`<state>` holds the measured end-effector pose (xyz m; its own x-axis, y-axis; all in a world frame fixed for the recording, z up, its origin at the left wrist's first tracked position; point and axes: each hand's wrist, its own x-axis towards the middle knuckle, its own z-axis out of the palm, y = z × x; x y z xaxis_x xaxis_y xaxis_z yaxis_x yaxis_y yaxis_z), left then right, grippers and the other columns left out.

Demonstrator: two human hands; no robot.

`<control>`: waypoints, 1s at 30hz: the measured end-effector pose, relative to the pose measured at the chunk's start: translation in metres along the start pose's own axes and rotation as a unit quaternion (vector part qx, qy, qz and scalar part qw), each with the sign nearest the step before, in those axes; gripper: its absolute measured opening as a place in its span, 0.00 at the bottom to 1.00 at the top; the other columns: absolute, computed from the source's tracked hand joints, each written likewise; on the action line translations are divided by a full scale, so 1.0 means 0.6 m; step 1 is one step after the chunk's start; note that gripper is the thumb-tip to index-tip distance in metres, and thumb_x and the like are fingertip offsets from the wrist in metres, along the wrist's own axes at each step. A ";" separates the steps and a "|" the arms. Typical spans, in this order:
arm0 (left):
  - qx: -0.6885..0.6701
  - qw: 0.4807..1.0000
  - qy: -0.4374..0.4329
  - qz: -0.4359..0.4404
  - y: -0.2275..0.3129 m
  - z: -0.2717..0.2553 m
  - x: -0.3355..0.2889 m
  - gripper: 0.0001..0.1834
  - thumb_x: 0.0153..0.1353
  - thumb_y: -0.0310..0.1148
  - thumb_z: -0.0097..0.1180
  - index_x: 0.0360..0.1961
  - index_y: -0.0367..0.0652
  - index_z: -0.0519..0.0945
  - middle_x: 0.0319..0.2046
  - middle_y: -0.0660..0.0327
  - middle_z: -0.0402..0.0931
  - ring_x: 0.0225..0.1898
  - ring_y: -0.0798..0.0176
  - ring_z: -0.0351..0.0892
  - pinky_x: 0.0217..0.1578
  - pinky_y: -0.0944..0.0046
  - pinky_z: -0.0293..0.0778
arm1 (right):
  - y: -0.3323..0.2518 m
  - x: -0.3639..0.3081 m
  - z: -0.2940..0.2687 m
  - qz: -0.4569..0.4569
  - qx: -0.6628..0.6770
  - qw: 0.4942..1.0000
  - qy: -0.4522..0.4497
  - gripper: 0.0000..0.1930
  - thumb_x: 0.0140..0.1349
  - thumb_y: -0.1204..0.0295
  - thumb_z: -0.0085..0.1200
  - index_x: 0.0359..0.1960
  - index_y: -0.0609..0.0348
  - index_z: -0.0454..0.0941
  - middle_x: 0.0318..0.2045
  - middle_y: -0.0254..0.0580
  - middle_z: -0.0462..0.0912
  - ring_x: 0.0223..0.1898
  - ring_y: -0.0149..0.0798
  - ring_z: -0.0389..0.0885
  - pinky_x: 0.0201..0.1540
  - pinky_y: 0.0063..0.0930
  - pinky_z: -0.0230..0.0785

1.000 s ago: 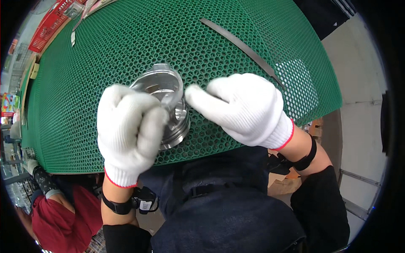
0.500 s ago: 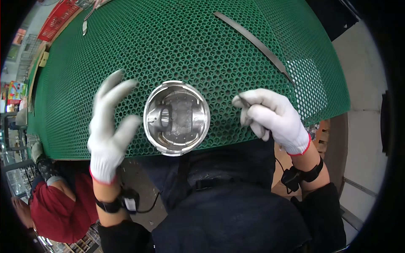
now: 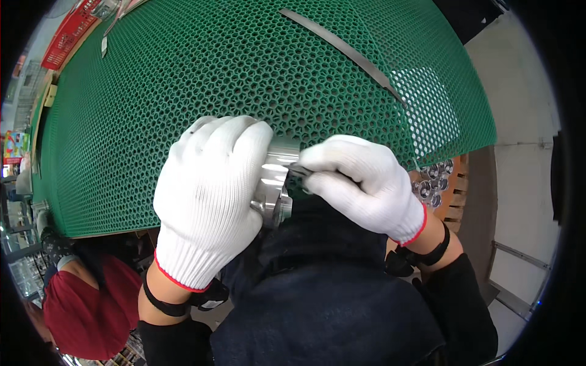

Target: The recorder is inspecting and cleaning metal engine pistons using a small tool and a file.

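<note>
A shiny metal piston (image 3: 274, 178) is tipped on its side in front of my body, over the near edge of the green mat. Wrapped around its left end is my white-gloved left hand (image 3: 210, 183), with the fingers over the top. My right hand (image 3: 366, 183), gloved too, pinches a small dark thin piece (image 3: 298, 171) between thumb and forefinger, its tip at the piston's side. Blur and the fingers hide what kind of piece it is. Part of the piston lies hidden behind the left glove.
Green honeycomb matting (image 3: 152, 91) covers the table. A long curved grey strip (image 3: 342, 44) lies on it at the far right. Several shiny metal parts (image 3: 434, 183) sit below the right edge. A red basket (image 3: 64, 43) stands far left; a person in red (image 3: 91, 305) is at lower left.
My left hand, open beside the piston before, has taken hold of it. The piston has been lifted and turned onto its side. My right hand has moved left to it with the dark piece.
</note>
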<state>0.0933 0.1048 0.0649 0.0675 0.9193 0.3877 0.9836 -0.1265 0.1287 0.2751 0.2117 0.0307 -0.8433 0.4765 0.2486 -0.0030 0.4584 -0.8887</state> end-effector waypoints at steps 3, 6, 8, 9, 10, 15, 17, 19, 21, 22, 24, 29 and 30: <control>0.011 1.000 -0.009 -0.016 -0.009 0.001 0.011 0.19 0.44 0.24 0.62 0.41 0.41 0.77 0.39 0.54 0.80 0.43 0.46 0.81 0.48 0.50 0.77 | -0.001 0.009 0.007 0.004 -0.020 1.000 0.022 0.10 0.60 0.78 0.60 0.44 0.60 0.83 0.31 0.43 0.84 0.30 0.39 0.85 0.33 0.29 0.77; -0.005 0.991 -0.099 -0.093 -0.017 -0.011 0.031 0.16 0.51 0.32 0.62 0.44 0.48 0.81 0.41 0.57 0.83 0.45 0.46 0.82 0.47 0.51 0.76 | 0.007 0.017 0.008 -0.025 -0.018 0.999 0.020 0.10 0.59 0.75 0.63 0.43 0.58 0.82 0.30 0.41 0.83 0.28 0.41 0.84 0.31 0.31 0.77; 0.002 0.985 -0.145 -0.089 -0.030 -0.011 0.054 0.15 0.52 0.33 0.62 0.42 0.46 0.81 0.38 0.55 0.83 0.42 0.45 0.82 0.42 0.50 0.77 | 0.007 0.017 0.007 -0.109 -0.152 0.982 0.015 0.10 0.57 0.73 0.62 0.41 0.54 0.82 0.26 0.35 0.80 0.26 0.39 0.83 0.26 0.31 0.75; -0.013 0.983 -0.158 -0.091 -0.036 -0.014 0.066 0.14 0.52 0.33 0.62 0.42 0.46 0.82 0.37 0.54 0.83 0.40 0.45 0.82 0.41 0.49 0.77 | 0.002 0.017 0.003 -0.108 -0.152 0.982 0.011 0.10 0.57 0.73 0.62 0.41 0.54 0.82 0.26 0.35 0.80 0.26 0.39 0.83 0.26 0.31 0.75; 0.000 0.975 -0.199 -0.097 -0.040 -0.017 0.084 0.13 0.52 0.32 0.61 0.41 0.45 0.82 0.35 0.53 0.83 0.40 0.43 0.82 0.40 0.49 0.77 | -0.003 0.018 -0.005 -0.128 -0.223 0.966 -0.018 0.10 0.56 0.72 0.60 0.40 0.52 0.82 0.25 0.33 0.77 0.24 0.37 0.82 0.24 0.31 0.74; 0.008 0.949 -0.292 -0.118 -0.047 -0.027 0.122 0.13 0.55 0.31 0.60 0.43 0.44 0.83 0.37 0.50 0.84 0.44 0.43 0.83 0.44 0.52 0.79 | -0.016 0.015 -0.026 -0.192 -0.391 0.897 -0.078 0.09 0.55 0.69 0.57 0.39 0.49 0.80 0.22 0.31 0.72 0.20 0.33 0.77 0.21 0.29 0.73; 0.005 0.938 -0.320 -0.134 -0.054 -0.024 0.112 0.15 0.55 0.31 0.61 0.45 0.44 0.83 0.40 0.50 0.84 0.46 0.44 0.83 0.46 0.53 0.79 | -0.020 0.012 -0.035 -0.168 -0.365 0.909 -0.111 0.07 0.58 0.69 0.56 0.39 0.50 0.80 0.23 0.31 0.74 0.23 0.36 0.80 0.22 0.31 0.74; -0.151 0.985 -0.073 -0.036 -0.087 -0.009 0.058 0.21 0.56 0.33 0.64 0.52 0.44 0.82 0.51 0.49 0.81 0.52 0.46 0.82 0.53 0.55 0.78 | -0.026 0.010 -0.049 -0.093 -0.301 0.930 -0.188 0.07 0.61 0.67 0.56 0.40 0.50 0.81 0.25 0.30 0.77 0.27 0.40 0.83 0.26 0.33 0.77; -0.200 0.973 0.074 -0.094 -0.115 -0.009 -0.012 0.30 0.64 0.39 0.64 0.64 0.38 0.73 0.65 0.49 0.70 0.64 0.48 0.73 0.62 0.51 0.73 | 0.001 -0.011 -0.060 -0.053 -0.161 0.983 -0.064 0.13 0.55 0.77 0.63 0.44 0.54 0.85 0.29 0.38 0.82 0.28 0.43 0.83 0.32 0.32 0.78; -0.370 0.880 0.154 -0.253 -0.091 0.000 -0.045 0.35 0.64 0.42 0.64 0.67 0.37 0.68 0.66 0.48 0.68 0.65 0.48 0.71 0.64 0.50 0.71 | 0.009 -0.026 -0.059 -0.015 -0.130 0.990 -0.046 0.13 0.54 0.78 0.63 0.43 0.56 0.85 0.30 0.39 0.83 0.28 0.41 0.83 0.33 0.31 0.77; -0.489 0.740 0.284 -0.365 -0.040 0.049 -0.112 0.50 0.60 0.49 0.69 0.73 0.36 0.55 0.69 0.45 0.64 0.69 0.48 0.66 0.68 0.48 0.64 | 0.013 -0.030 -0.042 0.016 -0.047 0.996 -0.070 0.13 0.55 0.80 0.62 0.43 0.58 0.85 0.30 0.41 0.84 0.29 0.39 0.83 0.34 0.30 0.77; -0.481 0.804 0.139 -0.320 -0.054 0.026 -0.138 0.73 0.42 0.45 0.82 0.77 0.37 0.40 0.66 0.48 0.66 0.64 0.49 0.72 0.67 0.50 0.65 | -0.027 0.007 -0.010 0.127 0.124 0.968 -0.179 0.12 0.62 0.76 0.60 0.47 0.60 0.85 0.34 0.40 0.87 0.34 0.32 0.85 0.40 0.24 0.77; -0.408 0.856 0.113 -0.297 -0.061 0.025 -0.145 0.72 0.40 0.43 0.83 0.77 0.35 0.43 0.64 0.49 0.69 0.63 0.51 0.73 0.66 0.52 0.66 | -0.026 0.008 -0.003 0.175 0.201 0.950 -0.166 0.12 0.64 0.77 0.58 0.48 0.63 0.84 0.35 0.41 0.88 0.30 0.28 0.83 0.34 0.22 0.76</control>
<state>0.0542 0.0350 0.0128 -0.5286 0.8279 0.1873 0.3820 0.0350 0.9235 0.2718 0.2081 0.0467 -0.9530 0.2542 -0.1650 0.1604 -0.0391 -0.9863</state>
